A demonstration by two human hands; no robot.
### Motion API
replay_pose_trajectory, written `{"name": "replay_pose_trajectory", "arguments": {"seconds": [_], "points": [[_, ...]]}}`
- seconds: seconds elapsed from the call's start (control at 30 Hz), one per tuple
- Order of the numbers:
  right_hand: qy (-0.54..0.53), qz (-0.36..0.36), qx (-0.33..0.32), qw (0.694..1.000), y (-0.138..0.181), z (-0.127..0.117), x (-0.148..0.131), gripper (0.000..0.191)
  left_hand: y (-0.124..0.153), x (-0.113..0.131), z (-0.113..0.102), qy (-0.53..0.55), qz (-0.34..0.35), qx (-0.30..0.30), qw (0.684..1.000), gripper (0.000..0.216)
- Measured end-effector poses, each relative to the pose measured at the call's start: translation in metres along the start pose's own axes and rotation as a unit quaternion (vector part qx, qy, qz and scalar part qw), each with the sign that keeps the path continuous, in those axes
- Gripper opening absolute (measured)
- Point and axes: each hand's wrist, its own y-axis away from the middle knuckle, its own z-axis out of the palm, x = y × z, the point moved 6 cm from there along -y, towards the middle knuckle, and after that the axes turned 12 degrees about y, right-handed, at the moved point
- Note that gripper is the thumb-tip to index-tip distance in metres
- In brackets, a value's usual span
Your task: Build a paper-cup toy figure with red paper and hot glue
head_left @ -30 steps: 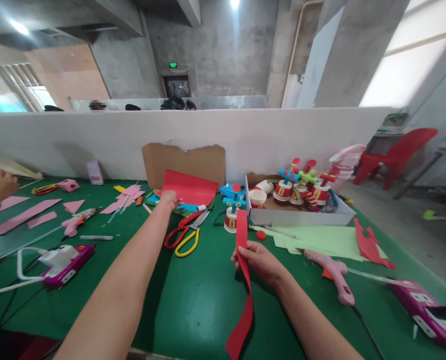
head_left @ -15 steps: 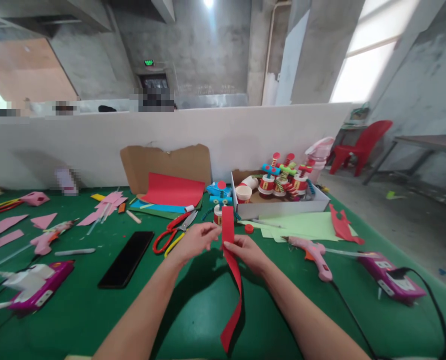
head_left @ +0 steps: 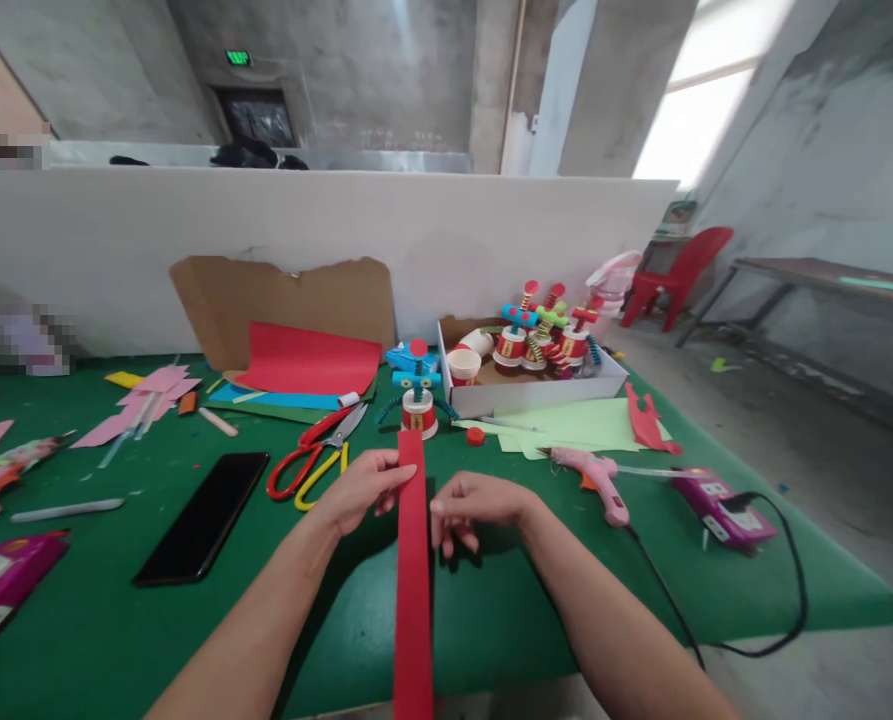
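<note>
A long red paper strip (head_left: 414,560) runs straight from the table's middle toward me, past the near edge. My left hand (head_left: 361,489) pinches it near its far end, fingers laid on the strip's left side. My right hand (head_left: 474,506) hovers just right of the strip with its fingers hanging loosely curled and nothing in them. It is close to the strip's edge; I cannot tell whether it touches. Beyond the strip's tip stands a small paper-cup robot (head_left: 418,398) with blue arms.
Red-and-yellow scissors (head_left: 312,463) and a black phone (head_left: 202,516) lie left of my hands on the green table (head_left: 491,610). To the right are a pink glue gun (head_left: 594,478) and a purple power strip (head_left: 720,503) with a cable. A white box (head_left: 543,392) of cup toys stands behind.
The strip, which hung curved from both hands, now lies straight and flat toward me. My right hand has let go of it. The view has tilted down and shifted.
</note>
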Motion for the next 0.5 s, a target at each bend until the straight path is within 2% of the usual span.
{"name": "replay_pose_trajectory", "arguments": {"seconds": [0.03, 0.07, 0.13, 0.17, 0.2, 0.23, 0.3, 0.5], "points": [[0.035, 0.014, 0.084, 0.996, 0.001, -0.015, 0.004, 0.056, 0.001, -0.003, 0.003, -0.012, -0.021, -0.024, 0.999, 0.044], [0.08, 0.03, 0.187, 0.979, 0.004, -0.033, 0.007, 0.05, 0.002, -0.007, 0.006, -0.026, -0.04, -0.047, 0.998, 0.043], [0.181, 0.06, 0.391, 0.9, 0.019, -0.065, 0.009, 0.035, 0.003, -0.012, 0.011, -0.056, -0.066, -0.081, 0.993, 0.042], [0.219, 0.071, 0.463, 0.856, 0.028, -0.076, 0.009, 0.028, 0.004, -0.015, 0.013, -0.072, -0.076, -0.093, 0.99, 0.042], [0.241, 0.079, 0.508, 0.823, 0.034, -0.084, 0.009, 0.022, 0.005, -0.017, 0.014, -0.085, -0.083, -0.102, 0.988, 0.041], [0.248, 0.084, 0.534, 0.804, 0.038, -0.089, 0.01, 0.018, 0.005, -0.019, 0.015, -0.096, -0.088, -0.109, 0.985, 0.041], [0.231, 0.082, 0.54, 0.805, 0.04, -0.092, 0.012, 0.018, 0.004, -0.022, 0.015, -0.105, -0.092, -0.117, 0.983, 0.04], [0.052, -0.005, 0.437, 0.898, 0.013, -0.066, 0.011, 0.047, -0.001, -0.021, 0.015, -0.055, -0.059, -0.096, 0.992, 0.039]]}}
